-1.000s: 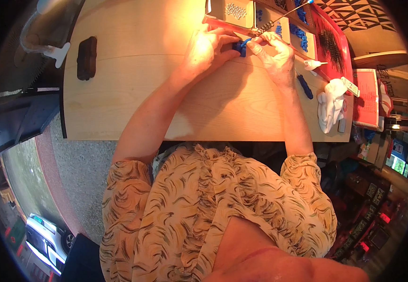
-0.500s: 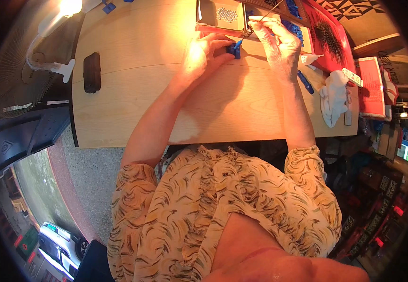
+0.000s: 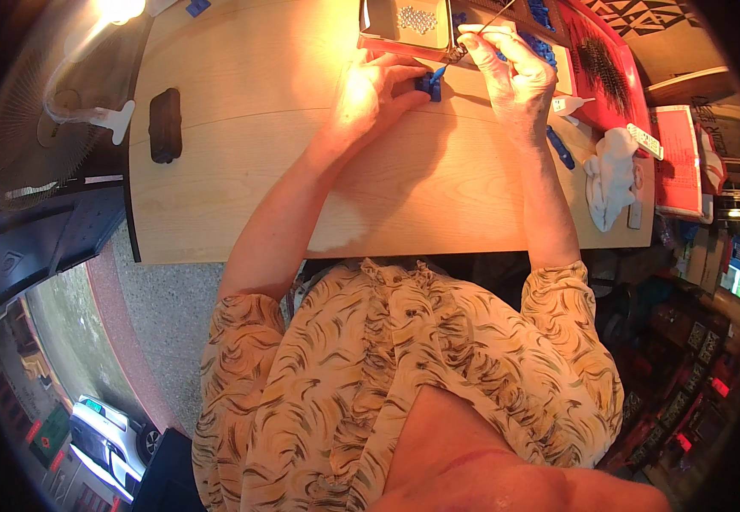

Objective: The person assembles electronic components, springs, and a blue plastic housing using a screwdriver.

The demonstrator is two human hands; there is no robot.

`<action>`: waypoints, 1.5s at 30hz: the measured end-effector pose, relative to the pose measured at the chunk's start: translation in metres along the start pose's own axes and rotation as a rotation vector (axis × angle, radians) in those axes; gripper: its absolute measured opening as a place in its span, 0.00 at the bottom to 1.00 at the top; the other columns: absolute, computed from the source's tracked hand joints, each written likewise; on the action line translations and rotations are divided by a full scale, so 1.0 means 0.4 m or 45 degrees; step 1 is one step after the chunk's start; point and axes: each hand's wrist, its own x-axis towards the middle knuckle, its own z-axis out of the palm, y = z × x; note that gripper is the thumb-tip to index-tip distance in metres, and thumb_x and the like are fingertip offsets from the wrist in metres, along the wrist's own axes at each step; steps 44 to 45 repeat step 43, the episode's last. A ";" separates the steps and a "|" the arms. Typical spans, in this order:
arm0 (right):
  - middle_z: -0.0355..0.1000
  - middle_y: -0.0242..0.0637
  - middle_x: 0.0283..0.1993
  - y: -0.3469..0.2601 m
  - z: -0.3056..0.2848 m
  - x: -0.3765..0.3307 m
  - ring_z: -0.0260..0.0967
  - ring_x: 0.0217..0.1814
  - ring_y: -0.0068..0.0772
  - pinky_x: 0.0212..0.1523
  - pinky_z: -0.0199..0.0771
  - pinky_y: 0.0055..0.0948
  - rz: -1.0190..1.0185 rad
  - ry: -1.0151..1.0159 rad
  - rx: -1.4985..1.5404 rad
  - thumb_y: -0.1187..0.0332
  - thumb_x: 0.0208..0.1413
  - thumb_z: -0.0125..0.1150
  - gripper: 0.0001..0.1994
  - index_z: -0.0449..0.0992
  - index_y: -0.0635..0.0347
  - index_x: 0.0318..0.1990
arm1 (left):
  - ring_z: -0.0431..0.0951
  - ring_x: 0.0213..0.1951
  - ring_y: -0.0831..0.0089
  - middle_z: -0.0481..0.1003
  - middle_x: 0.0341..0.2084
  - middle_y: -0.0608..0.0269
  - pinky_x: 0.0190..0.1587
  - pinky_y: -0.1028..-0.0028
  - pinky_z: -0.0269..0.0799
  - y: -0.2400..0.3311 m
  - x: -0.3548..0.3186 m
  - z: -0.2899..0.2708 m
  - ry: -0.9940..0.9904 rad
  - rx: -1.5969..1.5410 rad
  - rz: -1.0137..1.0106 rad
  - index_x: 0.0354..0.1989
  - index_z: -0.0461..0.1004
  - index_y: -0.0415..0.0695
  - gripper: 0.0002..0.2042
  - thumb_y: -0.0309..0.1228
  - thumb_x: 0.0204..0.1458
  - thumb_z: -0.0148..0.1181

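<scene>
My left hand (image 3: 374,92) rests on the table at the far middle, its fingers closed against a small blue piece (image 3: 432,87). To its right my right hand (image 3: 519,78) pinches a thin dark rod (image 3: 491,20) that slants down toward the piece. At the rod's lower end a narrow blue tip (image 3: 439,72) meets or nearly meets the piece; contact is too small to judge. Just beyond the fingers stands an open box (image 3: 400,48) holding a cluster of small shiny silver beads (image 3: 417,19).
Right of my right arm lie a blue pen-like tool (image 3: 560,148), a white nozzle-tipped bottle (image 3: 568,105), a white cloth (image 3: 610,175) and a red tray (image 3: 627,77) with dark bristly pieces. A dark case (image 3: 165,125) and a clip lamp (image 3: 116,121) are at the left.
The whole view has shifted slightly. My right hand still pinches the rod over the blue piece, and my left hand keeps its place beside it.
</scene>
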 end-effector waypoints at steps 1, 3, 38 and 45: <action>0.81 0.38 0.40 0.006 -0.003 0.000 0.77 0.41 0.25 0.44 0.77 0.25 0.001 0.004 -0.004 0.75 0.59 0.67 0.06 0.83 0.68 0.42 | 0.80 0.48 0.65 0.82 0.47 0.61 0.56 0.68 0.74 0.007 0.003 0.000 -0.005 -0.002 0.002 0.51 0.82 0.45 0.20 0.34 0.48 0.74; 0.81 0.38 0.40 0.021 -0.011 0.000 0.77 0.41 0.26 0.45 0.76 0.26 -0.032 -0.009 -0.003 0.75 0.59 0.67 0.06 0.83 0.68 0.42 | 0.80 0.48 0.67 0.83 0.46 0.60 0.56 0.69 0.74 0.025 0.008 -0.001 0.010 0.623 0.176 0.50 0.81 0.42 0.20 0.29 0.47 0.75; 0.80 0.40 0.42 0.007 -0.007 0.004 0.76 0.43 0.28 0.46 0.76 0.26 -0.055 0.009 0.010 0.75 0.60 0.65 0.07 0.82 0.68 0.43 | 0.80 0.49 0.63 0.82 0.47 0.61 0.56 0.67 0.75 0.016 0.008 -0.005 0.020 -0.032 0.080 0.49 0.83 0.44 0.19 0.31 0.47 0.74; 0.81 0.41 0.41 0.000 -0.009 0.015 0.77 0.43 0.31 0.46 0.76 0.27 -0.162 -0.016 -0.086 0.75 0.59 0.66 0.07 0.83 0.67 0.43 | 0.76 0.55 0.64 0.81 0.50 0.61 0.62 0.67 0.70 0.029 0.006 -0.013 0.019 0.746 0.256 0.48 0.83 0.44 0.18 0.33 0.47 0.73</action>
